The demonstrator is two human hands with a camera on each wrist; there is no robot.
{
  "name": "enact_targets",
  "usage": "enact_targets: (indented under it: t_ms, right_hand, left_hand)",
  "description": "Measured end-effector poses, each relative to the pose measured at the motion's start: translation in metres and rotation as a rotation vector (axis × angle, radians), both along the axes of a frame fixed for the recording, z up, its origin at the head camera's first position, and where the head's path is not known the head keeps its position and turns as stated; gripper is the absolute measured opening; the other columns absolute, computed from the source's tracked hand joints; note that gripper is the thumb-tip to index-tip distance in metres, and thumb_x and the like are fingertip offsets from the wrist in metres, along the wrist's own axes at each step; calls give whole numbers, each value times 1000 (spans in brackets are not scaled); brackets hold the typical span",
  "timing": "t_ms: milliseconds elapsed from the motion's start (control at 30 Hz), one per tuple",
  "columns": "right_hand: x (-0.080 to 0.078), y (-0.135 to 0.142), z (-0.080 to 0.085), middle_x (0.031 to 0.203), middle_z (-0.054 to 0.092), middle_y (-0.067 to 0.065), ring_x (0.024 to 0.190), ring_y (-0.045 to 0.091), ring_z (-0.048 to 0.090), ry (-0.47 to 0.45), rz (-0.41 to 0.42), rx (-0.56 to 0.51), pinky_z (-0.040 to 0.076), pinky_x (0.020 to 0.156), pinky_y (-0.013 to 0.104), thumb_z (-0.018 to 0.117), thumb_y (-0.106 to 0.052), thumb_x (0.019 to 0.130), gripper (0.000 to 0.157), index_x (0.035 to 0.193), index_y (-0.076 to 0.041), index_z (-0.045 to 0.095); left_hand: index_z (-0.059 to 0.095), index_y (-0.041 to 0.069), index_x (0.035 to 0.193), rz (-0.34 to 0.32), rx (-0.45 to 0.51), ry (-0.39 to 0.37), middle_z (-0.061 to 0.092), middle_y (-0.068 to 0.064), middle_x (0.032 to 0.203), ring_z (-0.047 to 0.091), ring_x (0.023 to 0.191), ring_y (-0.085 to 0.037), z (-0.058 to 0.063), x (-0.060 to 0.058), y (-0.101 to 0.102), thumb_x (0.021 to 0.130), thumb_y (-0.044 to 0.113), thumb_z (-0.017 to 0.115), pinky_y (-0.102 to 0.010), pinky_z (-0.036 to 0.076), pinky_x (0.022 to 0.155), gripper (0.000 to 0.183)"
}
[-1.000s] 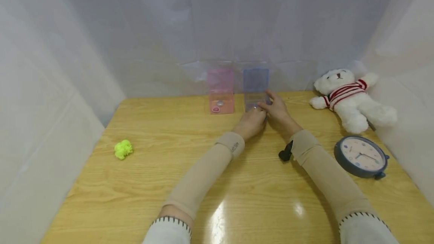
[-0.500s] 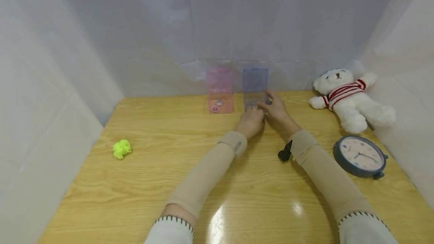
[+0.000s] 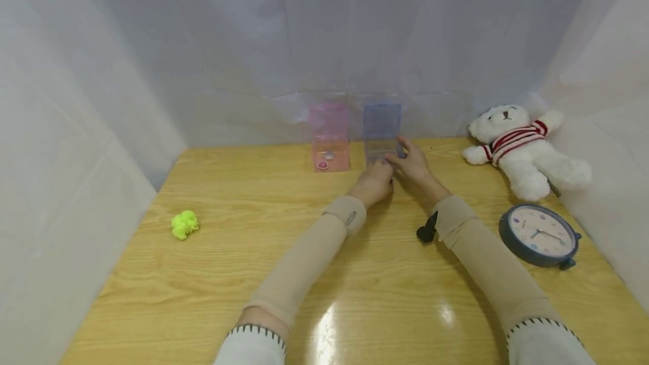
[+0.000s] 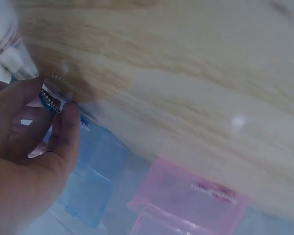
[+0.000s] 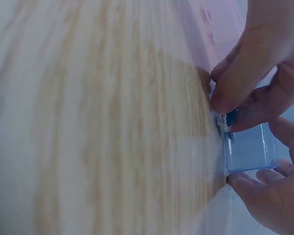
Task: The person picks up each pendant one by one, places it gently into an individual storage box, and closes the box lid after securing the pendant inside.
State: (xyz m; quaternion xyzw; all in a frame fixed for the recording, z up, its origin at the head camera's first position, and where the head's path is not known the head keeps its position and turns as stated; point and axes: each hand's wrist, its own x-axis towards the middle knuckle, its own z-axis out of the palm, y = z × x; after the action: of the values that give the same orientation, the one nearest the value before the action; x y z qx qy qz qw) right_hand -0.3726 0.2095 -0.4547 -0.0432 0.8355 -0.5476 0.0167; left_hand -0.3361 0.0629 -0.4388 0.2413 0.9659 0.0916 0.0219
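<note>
In the head view, my left hand is at the front of an open see-through blue box against the back wall. In the left wrist view it pinches a small blue piece with a silvery beaded edge between thumb and fingers; its exact kind is unclear. My right hand holds the blue box by its right side, fingers and thumb around it in the right wrist view. To the left stands an open pink box with a small pink piece and a silvery piece inside.
A white teddy bear in a striped top lies at the back right. Before it lies a dark blue clock. A fuzzy yellow-green ball sits on the left of the wooden table. Sheeting hangs around the back and sides.
My left hand has shifted slightly left and turned a little at the front of the blue box. The right hand stays on the box's side.
</note>
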Motion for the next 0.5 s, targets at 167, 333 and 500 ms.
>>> enact_targets:
  t_ms: [167,333,500]
  right_hand:
    - [-1,0,1,177,17,18,158,46,29,-10,-12,4,39,127,54,65,-22,106,78,168,-5,21]
    - [-2,0,1,177,17,17,159,45,28,-10,-11,9,40,127,54,63,-22,107,76,168,-6,21]
    - [1,-1,2,177,16,16,161,42,25,-25,-7,-32,37,129,53,60,-17,108,73,168,-6,20]
  left_hand:
    - [71,6,129,-59,-54,63,54,-17,153,61,132,-35,6,3,-5,101,12,64,-43,55,114,29]
    - [63,4,140,-98,-36,136,55,-14,147,56,137,-32,16,3,-12,103,9,63,-38,51,118,37]
    - [65,9,140,-91,-1,183,56,-11,142,53,135,-30,25,-3,-20,104,17,66,-34,54,113,36]
